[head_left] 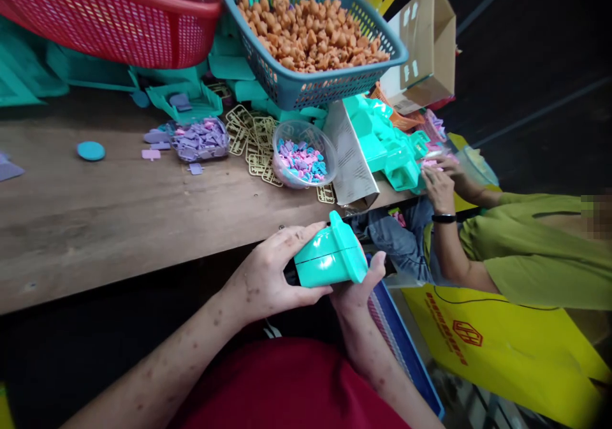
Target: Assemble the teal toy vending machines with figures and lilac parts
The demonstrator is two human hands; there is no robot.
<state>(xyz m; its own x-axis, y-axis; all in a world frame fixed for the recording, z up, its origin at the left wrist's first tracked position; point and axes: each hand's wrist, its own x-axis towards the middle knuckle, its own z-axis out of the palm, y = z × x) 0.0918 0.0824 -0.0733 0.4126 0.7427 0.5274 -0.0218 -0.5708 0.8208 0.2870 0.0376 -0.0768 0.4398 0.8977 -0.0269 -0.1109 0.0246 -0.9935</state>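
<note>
A glossy turquoise plastic shell (325,260), with a wider rim on its right side and a dark seam line across it, is held in front of my body just off the table edge. My left hand (268,276) grips it from the left, fingers over the top and thumb along the lower side. My right hand (356,295) supports it from the lower right, its thumb sticking up beside the rim; its other fingers are mostly hidden behind the shell. Closest on the table is a clear round tub (306,177) of small pink, purple and blue pieces.
Beige part frames (253,139) and a tub of purple pieces (201,141) lie on the wooden table (143,225). Behind stand a blue basket (315,88) of orange-brown pieces and a red basket (186,27). At right, a co-worker's hands (440,180) handle pieces beside turquoise parts (382,145).
</note>
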